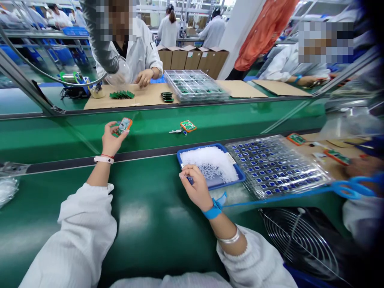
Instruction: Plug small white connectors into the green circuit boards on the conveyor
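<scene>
My left hand is raised over the green belt, its fingers closed round a small green circuit board in an orange frame. My right hand rests at the near left corner of a blue tray heaped with tiny white parts; its fingers are curled in a pinch, and what they hold is too small to see. A blue wrist strap with a coiled cord runs off to the right. A second orange-framed board lies on the belt beyond the tray.
A clear blister tray of several small blue parts sits right of the blue tray. A wire fan guard lies at lower right. Across the belt a person in a white coat handles green boards beside a stacked clear tray. Another worker sits at right.
</scene>
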Motion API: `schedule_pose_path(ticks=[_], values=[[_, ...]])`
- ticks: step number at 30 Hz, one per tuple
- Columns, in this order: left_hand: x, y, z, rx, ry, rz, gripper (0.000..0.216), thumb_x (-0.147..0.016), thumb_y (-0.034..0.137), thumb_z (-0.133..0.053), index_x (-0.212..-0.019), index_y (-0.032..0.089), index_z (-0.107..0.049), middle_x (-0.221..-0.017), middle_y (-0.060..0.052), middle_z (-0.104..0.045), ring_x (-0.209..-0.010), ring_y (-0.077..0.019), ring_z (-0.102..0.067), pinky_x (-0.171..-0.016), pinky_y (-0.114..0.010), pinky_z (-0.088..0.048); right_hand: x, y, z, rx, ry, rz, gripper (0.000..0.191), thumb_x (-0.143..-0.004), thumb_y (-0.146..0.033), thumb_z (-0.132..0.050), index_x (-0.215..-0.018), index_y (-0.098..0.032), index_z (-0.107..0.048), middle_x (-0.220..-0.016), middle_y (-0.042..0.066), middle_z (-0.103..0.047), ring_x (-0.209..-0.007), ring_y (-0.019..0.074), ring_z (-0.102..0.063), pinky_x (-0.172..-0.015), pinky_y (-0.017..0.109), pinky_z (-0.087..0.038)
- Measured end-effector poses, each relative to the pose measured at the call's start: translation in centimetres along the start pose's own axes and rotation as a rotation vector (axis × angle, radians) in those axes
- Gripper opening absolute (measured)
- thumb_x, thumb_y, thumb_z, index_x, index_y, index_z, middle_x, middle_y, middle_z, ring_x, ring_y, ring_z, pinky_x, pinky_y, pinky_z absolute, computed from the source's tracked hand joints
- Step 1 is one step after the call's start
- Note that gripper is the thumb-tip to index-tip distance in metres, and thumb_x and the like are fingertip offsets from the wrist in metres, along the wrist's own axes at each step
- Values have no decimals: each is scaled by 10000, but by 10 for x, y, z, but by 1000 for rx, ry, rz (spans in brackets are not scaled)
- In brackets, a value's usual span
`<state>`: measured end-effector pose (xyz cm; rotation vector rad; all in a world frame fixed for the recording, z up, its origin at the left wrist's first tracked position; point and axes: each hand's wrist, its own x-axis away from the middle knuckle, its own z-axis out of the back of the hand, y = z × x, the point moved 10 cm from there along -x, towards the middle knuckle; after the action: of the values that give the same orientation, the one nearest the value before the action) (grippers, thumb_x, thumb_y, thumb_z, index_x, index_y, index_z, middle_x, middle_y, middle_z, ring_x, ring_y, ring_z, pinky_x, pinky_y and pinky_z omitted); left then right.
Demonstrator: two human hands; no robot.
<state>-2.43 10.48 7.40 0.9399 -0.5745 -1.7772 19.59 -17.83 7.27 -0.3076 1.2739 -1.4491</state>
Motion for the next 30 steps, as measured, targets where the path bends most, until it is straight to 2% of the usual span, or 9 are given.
schedule_pose_path(ticks=[3, 6, 10, 13, 15, 19, 21, 24, 30], values=[[-2, -18, 1, -167, -48, -30, 656, -668, 360, -775, -1198, 150, -450, -1133, -87, -613, -1012, -214, -567, -892, -356, -424, -3, 4, 8, 31, 17, 4, 102, -858, -202, -486, -777, -190, -547, -883, 62, -530, -859, 172, -537, -796, 339, -443], [0, -22, 4, -306, -59, -69, 626, -651, 312, -782, -1178, 141, -490, -1174, -103, -583, -1095, -272, -507, -938, -406, -381, -7, 8, 23, 79, 51, 16, 98, -852, -202, -492, -774, -187, -549, -884, 64, -530, -866, 174, -537, -790, 334, -444], [7, 10, -8, -412, -23, -167, 417, -785, 324, -646, -1136, 124, -541, -1230, -135, -532, -1182, -298, -412, -1006, -446, -290, -12, 13, 50, 155, 97, 19, 84, -842, -201, -507, -781, -184, -563, -899, 68, -535, -870, 176, -533, -774, 329, -438], [21, 57, -56, -433, -125, -305, 225, -843, 340, -558, -994, 186, -619, -1063, -65, -616, -1081, -240, -484, -967, -367, -333, -13, 18, 71, 198, 155, 6, 92, -837, -210, -512, -771, -184, -571, -892, 69, -541, -848, 177, -529, -731, 320, -434], [32, 90, -96, -442, -176, -366, 210, -854, 375, -531, -912, 207, -643, -971, -58, -622, -1011, -238, -513, -901, -351, -374, -12, 21, 79, 209, 181, -5, 101, -836, -217, -510, -763, -185, -572, -888, 70, -543, -842, 178, -530, -714, 318, -431], [40, 138, -175, -514, -300, -383, 252, -892, 364, -465, -959, 179, -623, -1007, -96, -598, -950, -229, -571, -779, -317, -439, -12, 25, 80, 219, 168, -17, 111, -840, -223, -504, -759, -186, -570, -897, 72, -543, -856, 180, -535, -726, 322, -433], [32, 141, -200, -578, -333, -278, 289, -882, 364, -483, -1015, 139, -605, -1022, -127, -602, -942, -246, -594, -748, -319, -459, -13, 26, 79, 229, 152, -20, 108, -842, -225, -503, -769, -186, -573, -901, 72, -545, -852, 178, -536, -726, 321, -435], [16, 134, -212, -614, -331, -196, 306, -873, 299, -482, -1053, 76, -590, -1023, -177, -610, -940, -279, -612, -746, -340, -473, -13, 28, 80, 249, 140, -24, 111, -847, -230, -501, -778, -184, -575, -896, 71, -547, -848, 176, -536, -730, 320, -437], [-9, 92, -189, -645, -299, -138, 273, -853, 244, -440, -1009, 93, -606, -1018, -186, -622, -962, -313, -607, -762, -380, -473, -13, 36, 75, 251, 110, -47, 115, -849, -234, -505, -768, -185, -570, -905, 70, -547, -864, 172, -540, -752, 319, -441]])
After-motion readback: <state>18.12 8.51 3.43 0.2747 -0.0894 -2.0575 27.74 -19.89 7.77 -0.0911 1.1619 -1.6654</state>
